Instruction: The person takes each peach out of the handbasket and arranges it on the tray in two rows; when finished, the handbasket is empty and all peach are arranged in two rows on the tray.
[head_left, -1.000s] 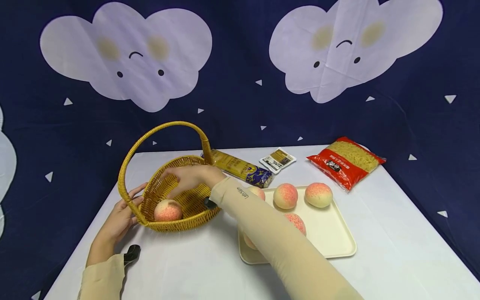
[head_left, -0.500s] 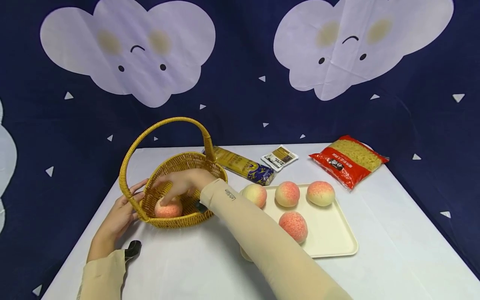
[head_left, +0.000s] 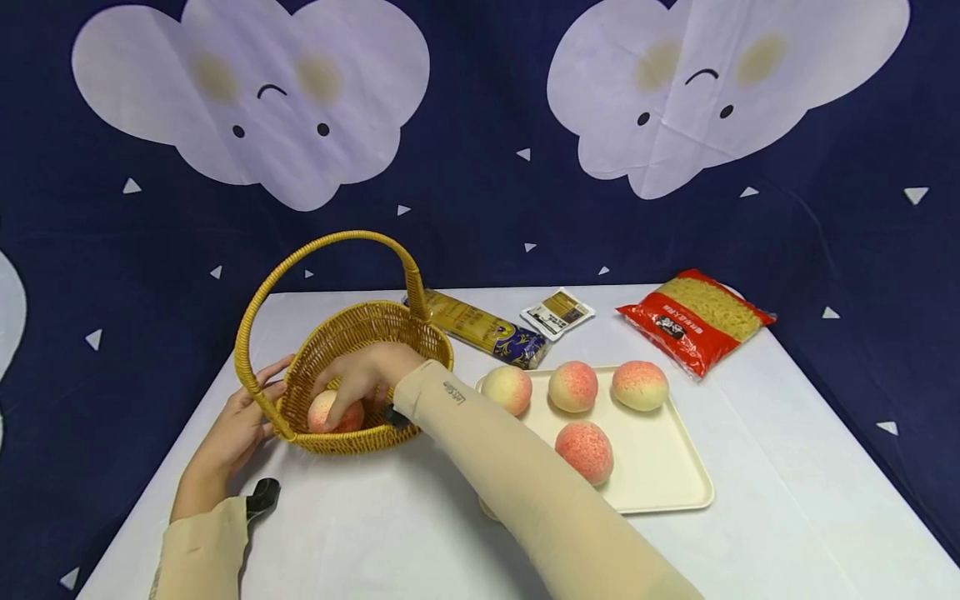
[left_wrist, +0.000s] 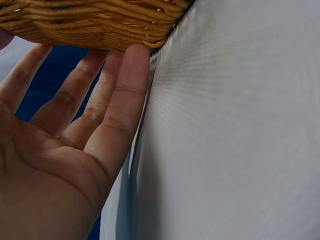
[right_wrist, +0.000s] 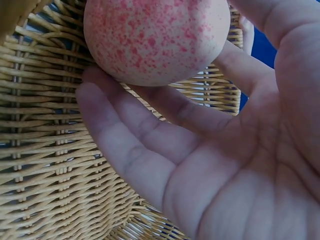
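Note:
A yellow wicker basket [head_left: 352,444] with a tall arched handle stands at the left of the table. Inside it lies a cream-and-pink peach [head_left: 322,410], which my right hand [head_left: 369,371] grips with thumb and fingers. From the right wrist view, the fingers curl beneath the speckled peach [right_wrist: 157,42], close to the woven wall. My left hand [head_left: 234,435] touches the basket's outer left side. Its nearly straight fingertips meet the wicker [left_wrist: 92,25] in the left wrist view.
Right of the basket, a cream tray [head_left: 660,467] bears several more peaches [head_left: 585,452], partly behind my right sleeve. Farther back lie a blue-and-gold long packet [head_left: 480,327], a small white packet [head_left: 558,314] and a red bag of pasta [head_left: 697,321].
My right hand has come down inside the basket and now grips the peach there. My left hand stays against the basket's side.

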